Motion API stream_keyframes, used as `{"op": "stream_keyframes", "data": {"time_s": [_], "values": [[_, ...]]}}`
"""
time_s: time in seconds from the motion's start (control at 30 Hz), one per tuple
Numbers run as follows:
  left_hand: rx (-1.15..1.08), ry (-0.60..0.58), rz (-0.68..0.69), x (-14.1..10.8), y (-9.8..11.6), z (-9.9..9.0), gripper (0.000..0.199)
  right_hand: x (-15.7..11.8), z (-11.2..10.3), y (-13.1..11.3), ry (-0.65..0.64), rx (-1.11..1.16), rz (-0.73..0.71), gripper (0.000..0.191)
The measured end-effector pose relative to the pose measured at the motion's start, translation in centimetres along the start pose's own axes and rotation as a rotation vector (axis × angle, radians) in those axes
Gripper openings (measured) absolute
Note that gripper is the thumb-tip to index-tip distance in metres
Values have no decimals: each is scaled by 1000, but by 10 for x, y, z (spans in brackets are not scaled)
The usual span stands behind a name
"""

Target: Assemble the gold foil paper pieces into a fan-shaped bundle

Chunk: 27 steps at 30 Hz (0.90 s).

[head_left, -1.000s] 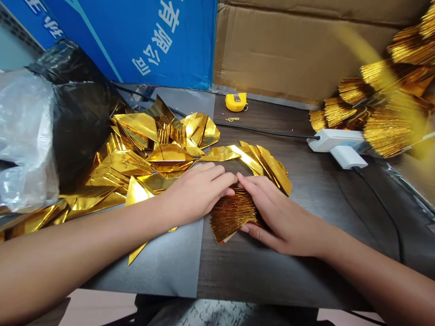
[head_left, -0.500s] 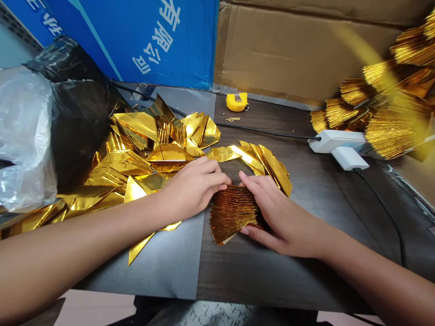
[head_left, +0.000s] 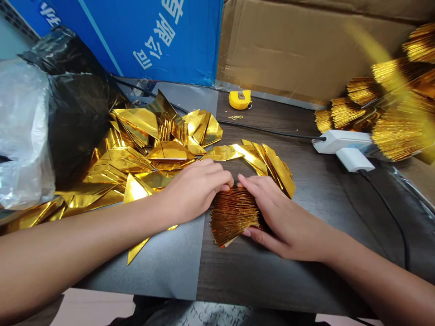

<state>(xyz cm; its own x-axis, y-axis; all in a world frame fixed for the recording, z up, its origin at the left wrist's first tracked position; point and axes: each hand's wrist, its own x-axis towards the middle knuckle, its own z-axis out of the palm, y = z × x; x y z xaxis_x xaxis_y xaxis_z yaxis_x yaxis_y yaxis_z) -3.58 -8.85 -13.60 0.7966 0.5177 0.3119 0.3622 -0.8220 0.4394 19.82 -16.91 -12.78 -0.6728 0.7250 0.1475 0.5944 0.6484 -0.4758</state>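
A thick fan-shaped stack of folded gold foil paper (head_left: pixel 234 215) stands on the dark table in front of me. My right hand (head_left: pixel 275 213) is wrapped round its right side, thumb at the near edge and fingers at the far edge. At the stack's far left corner, my left hand (head_left: pixel 200 188) has its fingers curled and pressed together; what the fingertips pinch is hidden. Just beyond both hands lies a curved row of folded gold foil pieces (head_left: pixel 272 165). More loose folded gold foil pieces (head_left: pixel 136 158) are heaped to the left, partly behind my left forearm.
A black plastic bag (head_left: pixel 78 117) stands at the left. A yellow tape measure (head_left: pixel 239 99) sits near the cardboard box (head_left: pixel 285 50). A black cable (head_left: pixel 272 131) runs to a white power strip (head_left: pixel 343 141). Finished-looking gold fans (head_left: pixel 394 131) are piled at the right.
The view has shifted slightly. My left fingers have moved a little along the stack's far edge; my right hand keeps its hold on the stack.
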Motion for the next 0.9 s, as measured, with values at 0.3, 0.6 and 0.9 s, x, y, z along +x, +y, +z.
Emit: {"op": "stream_keyframes", "data": {"time_s": [0.3, 0.6, 0.9], "values": [[-148, -123, 0, 3, 2, -7, 29, 1, -2, 0, -1, 37, 9, 74], [-114, -154, 69, 1, 8, -12, 64, 0, -2, 1, 24, 88, 24, 70], [188, -162, 6, -9, 32, -5, 61, 0, 1, 3, 62, 97, 37, 69]]}}
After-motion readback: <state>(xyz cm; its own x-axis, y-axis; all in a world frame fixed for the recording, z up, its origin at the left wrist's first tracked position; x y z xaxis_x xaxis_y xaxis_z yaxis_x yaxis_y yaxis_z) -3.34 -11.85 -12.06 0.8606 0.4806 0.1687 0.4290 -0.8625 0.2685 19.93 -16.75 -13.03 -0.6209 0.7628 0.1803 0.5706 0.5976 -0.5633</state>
